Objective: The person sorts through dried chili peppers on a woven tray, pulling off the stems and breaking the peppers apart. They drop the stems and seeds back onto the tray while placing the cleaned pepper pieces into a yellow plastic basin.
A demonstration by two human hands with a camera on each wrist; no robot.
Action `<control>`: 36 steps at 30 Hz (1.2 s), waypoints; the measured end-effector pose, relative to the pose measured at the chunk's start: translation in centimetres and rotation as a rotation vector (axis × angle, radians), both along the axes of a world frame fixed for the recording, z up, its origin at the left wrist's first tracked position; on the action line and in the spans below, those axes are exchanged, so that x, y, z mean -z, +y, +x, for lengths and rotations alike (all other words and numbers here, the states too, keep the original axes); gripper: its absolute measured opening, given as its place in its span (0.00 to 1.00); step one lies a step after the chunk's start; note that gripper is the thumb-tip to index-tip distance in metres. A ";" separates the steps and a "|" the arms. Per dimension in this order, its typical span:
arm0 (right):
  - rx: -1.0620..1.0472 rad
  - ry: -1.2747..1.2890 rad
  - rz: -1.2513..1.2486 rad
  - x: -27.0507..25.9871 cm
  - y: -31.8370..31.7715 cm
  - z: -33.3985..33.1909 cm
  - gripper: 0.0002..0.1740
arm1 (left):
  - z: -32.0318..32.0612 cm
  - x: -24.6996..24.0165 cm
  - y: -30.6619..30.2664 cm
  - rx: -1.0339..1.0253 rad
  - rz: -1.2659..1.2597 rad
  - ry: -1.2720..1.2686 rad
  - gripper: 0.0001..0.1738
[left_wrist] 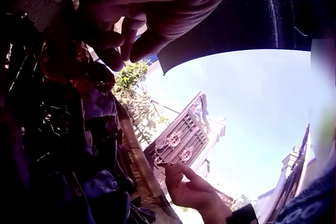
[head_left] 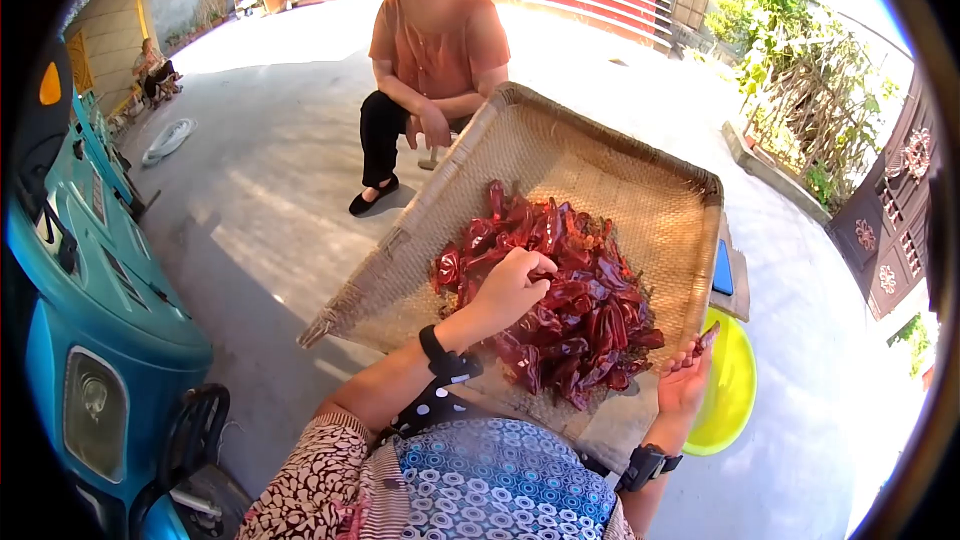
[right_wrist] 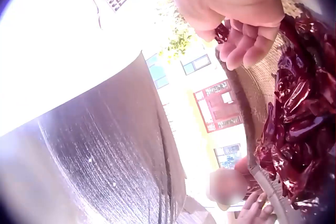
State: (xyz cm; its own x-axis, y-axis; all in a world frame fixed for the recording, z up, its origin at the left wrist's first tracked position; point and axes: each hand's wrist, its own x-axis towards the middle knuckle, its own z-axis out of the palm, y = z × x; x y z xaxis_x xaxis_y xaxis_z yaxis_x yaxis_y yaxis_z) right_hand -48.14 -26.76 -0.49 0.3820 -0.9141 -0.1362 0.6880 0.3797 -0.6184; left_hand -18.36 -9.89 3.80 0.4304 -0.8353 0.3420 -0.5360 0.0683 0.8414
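Dried red peppers (head_left: 590,325) lie heaped in a woven tray (head_left: 640,175) at the wearer's lap. My left hand (head_left: 505,292) reaches over the heap, fingers bent loosely; in the left wrist view this hand (left_wrist: 157,16) shows a gap between its fingers and no pepper held. At the tray's right edge, my right hand (head_left: 684,385) holds one pepper (head_left: 707,338) between thumb and fingers. The right wrist view has the right hand (right_wrist: 236,8) partly hiding that pepper (right_wrist: 221,34), beside the tray rim (right_wrist: 239,92).
A yellow-green basin (head_left: 738,390) stands below the tray's right side, near a blue flat object (head_left: 722,268). Across the tray sits a person (head_left: 440,50) in a hat. A teal vehicle (head_left: 110,290) stands at left; farther back are another seated person (head_left: 153,70) and a coiled hose (head_left: 170,140).
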 end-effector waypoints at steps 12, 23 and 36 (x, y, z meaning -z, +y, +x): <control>-0.267 0.152 -0.044 1.9 4.5 2.3 0.13 | 1.1 0.1 -6.2 -0.323 0.297 -0.329 0.24; -0.434 0.391 -0.288 -1.0 7.9 5.1 0.17 | -4.4 0.2 1.3 0.371 0.132 -0.308 0.25; 0.018 0.347 -0.185 0.0 4.0 1.0 0.09 | -0.7 0.3 1.9 -0.214 0.128 -0.190 0.16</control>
State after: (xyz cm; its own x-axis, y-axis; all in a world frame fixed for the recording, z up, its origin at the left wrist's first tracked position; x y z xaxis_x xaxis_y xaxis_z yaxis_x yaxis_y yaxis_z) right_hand -47.09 -22.71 -0.45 0.3259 -0.9414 -0.0869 0.4316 0.2299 -0.8723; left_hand -19.09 -8.00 3.55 0.5394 -0.7744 0.3307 -0.6751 -0.1630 0.7195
